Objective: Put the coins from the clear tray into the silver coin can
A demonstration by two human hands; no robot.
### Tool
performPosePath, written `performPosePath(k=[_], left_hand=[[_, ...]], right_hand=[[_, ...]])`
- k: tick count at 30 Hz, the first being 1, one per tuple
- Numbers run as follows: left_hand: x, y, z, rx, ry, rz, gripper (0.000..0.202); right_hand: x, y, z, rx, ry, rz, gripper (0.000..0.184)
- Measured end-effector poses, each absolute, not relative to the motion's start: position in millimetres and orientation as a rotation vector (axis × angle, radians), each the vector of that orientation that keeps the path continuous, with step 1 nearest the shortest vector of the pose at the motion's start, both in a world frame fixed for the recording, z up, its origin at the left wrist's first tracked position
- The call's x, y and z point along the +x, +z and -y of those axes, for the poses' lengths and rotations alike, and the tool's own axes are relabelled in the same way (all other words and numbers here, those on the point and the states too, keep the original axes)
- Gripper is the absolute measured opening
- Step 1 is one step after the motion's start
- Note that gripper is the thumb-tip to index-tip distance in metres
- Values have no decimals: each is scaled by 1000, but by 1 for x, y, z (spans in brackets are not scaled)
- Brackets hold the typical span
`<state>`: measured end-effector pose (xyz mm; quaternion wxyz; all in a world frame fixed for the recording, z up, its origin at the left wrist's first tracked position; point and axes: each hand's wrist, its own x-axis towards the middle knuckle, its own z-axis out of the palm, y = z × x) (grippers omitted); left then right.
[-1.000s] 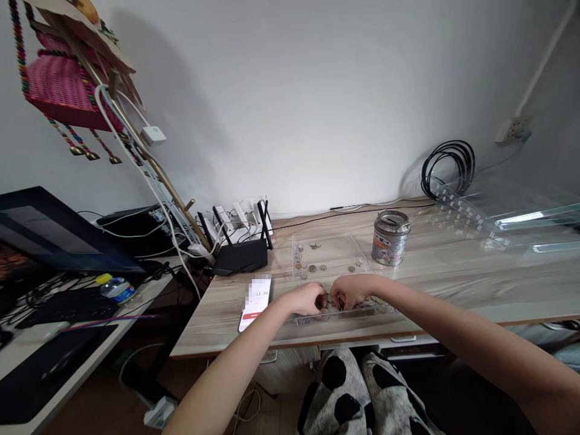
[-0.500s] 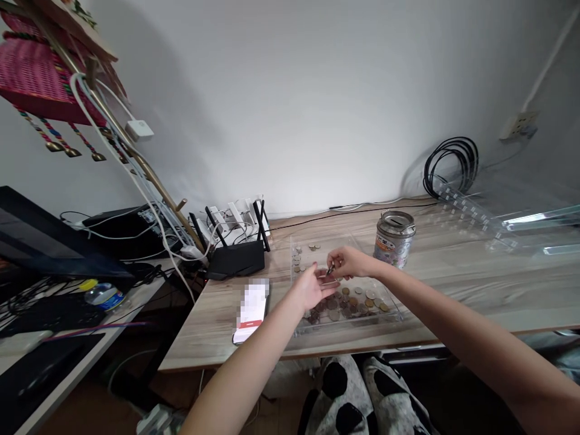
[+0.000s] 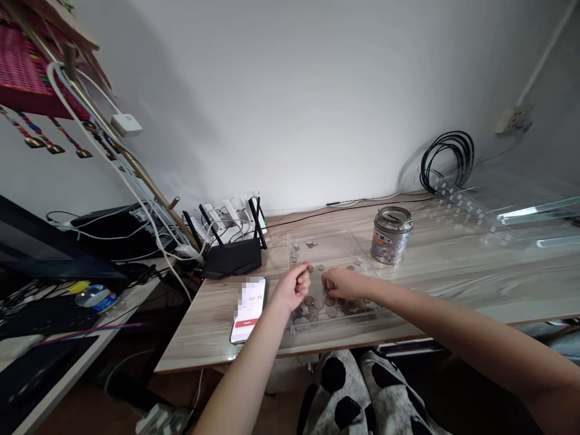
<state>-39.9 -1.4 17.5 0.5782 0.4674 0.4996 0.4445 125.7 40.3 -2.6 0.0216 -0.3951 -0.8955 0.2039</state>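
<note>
Clear plastic tray (image 3: pixel 338 246): left hand (image 3: pixel 294 287), curled closed near its left edge, has parted from right hand (image 3: pixel 343 284), back at coins (image 3: pixel 332 312), working separately, right grip impossible to tell

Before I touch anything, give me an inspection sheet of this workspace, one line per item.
Surface: wood-grain desk, against a pale wall.
Main things: coins heaped in the near part of a clear tray, a few farther back; slotted-lid tin upright to its right.
Clutter: phone showing 03:35, left of the tray; black router behind it.
Hands: left hand curled closed, contents hidden; right hand reaching down at the coins, fingertips' grip unclear.
Cables: black coil by the wall, right.
Surroundings: wall socket, right; bottle on the left-hand desk.
Spills: nothing seen.
</note>
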Motion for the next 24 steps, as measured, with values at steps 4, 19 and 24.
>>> performPosePath(k=[4,19,24], left_hand=[[-44,19,13,1982,445,-1408,26],[-37,15,25,2427,-76,-1530,19],[-38,14,21,2371,-108,-1551,21]], right_hand=[[123,-7,-38,-1265,681,2777,23],[134,-4,-24,-1131,801,2812,31],[132,-2,-23,-1099,840,2780,19]])
